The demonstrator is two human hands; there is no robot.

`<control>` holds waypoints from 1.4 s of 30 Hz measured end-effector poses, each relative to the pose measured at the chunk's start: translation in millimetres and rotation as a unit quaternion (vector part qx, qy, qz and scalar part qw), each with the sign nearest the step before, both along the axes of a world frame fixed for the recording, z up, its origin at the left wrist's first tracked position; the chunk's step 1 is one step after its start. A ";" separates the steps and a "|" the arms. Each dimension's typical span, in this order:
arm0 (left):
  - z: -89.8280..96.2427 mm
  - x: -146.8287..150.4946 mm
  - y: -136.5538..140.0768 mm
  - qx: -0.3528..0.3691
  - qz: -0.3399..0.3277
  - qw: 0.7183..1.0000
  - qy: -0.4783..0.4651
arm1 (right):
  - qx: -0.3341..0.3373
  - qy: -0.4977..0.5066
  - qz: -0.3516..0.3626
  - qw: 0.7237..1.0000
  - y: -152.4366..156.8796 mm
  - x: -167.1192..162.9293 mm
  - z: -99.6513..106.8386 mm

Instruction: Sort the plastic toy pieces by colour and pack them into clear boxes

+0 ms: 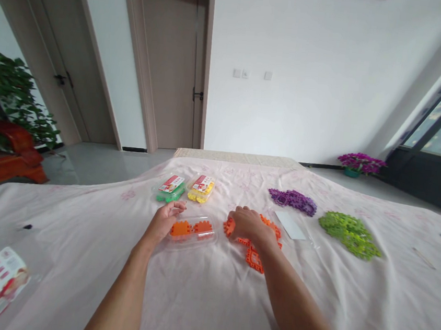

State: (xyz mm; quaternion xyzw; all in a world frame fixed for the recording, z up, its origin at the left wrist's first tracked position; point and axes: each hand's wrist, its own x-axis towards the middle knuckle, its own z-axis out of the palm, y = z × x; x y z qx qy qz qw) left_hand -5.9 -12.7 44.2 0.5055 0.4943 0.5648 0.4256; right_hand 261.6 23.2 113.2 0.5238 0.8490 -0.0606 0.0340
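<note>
Right hand: fingers curled down over the orange pile, frame centre-right; can't tell if a piece is pinched (248, 223).
Left hand: half curled at the clear tray's upper-left end; can't tell if it grips the rim (167, 216).
Orange pile: under and around right hand, spilling toward lower right (254, 259).
Clear tray: left of right hand, long axis roughly across frame, left hand nearer (214, 236).
Tray contents: two orange stacks, side by side (180, 229).
Purple pieces: right of centre, beyond pile (295, 201).

On the pink cloth (198, 299) I see a clear tray (213, 236), with orange pieces (253, 259), purple pieces (295, 200) and lime pieces (349, 233) to its right.
</note>
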 end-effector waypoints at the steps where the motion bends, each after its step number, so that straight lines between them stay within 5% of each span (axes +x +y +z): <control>1: -0.6 -0.4 0.4 0.000 0.000 1.000 0.001 | 0.005 -0.011 -0.004 1.000 -1.4 -2.0 0.4; 5: -2.2 -1.3 1.8 0.002 -0.002 1.000 -0.004 | 0.015 -0.010 -0.007 1.000 -1.2 0.4 3.1; 11: 1.6 1.5 -0.2 0.007 -0.007 1.000 0.005 | 0.034 0.125 -0.061 0.990 5.6 10.9 9.3; 18: 2.4 6.9 -0.2 0.018 -0.028 0.999 0.038 | 0.051 0.257 0.109 0.959 -6.7 -10.6 19.6; 24: 5.3 14.0 -1.9 0.011 -0.052 0.998 0.034 | 0.024 0.194 0.180 0.964 -12.8 -26.5 9.7; 34: 3.3 16.3 -0.3 0.008 -0.062 0.998 0.014 | 0.006 0.057 0.165 0.985 -8.6 -40.6 -0.1; 42: 7.4 19.2 -2.4 0.006 -0.062 0.998 0.024 | -0.015 0.051 0.157 0.986 -7.0 -39.1 -2.8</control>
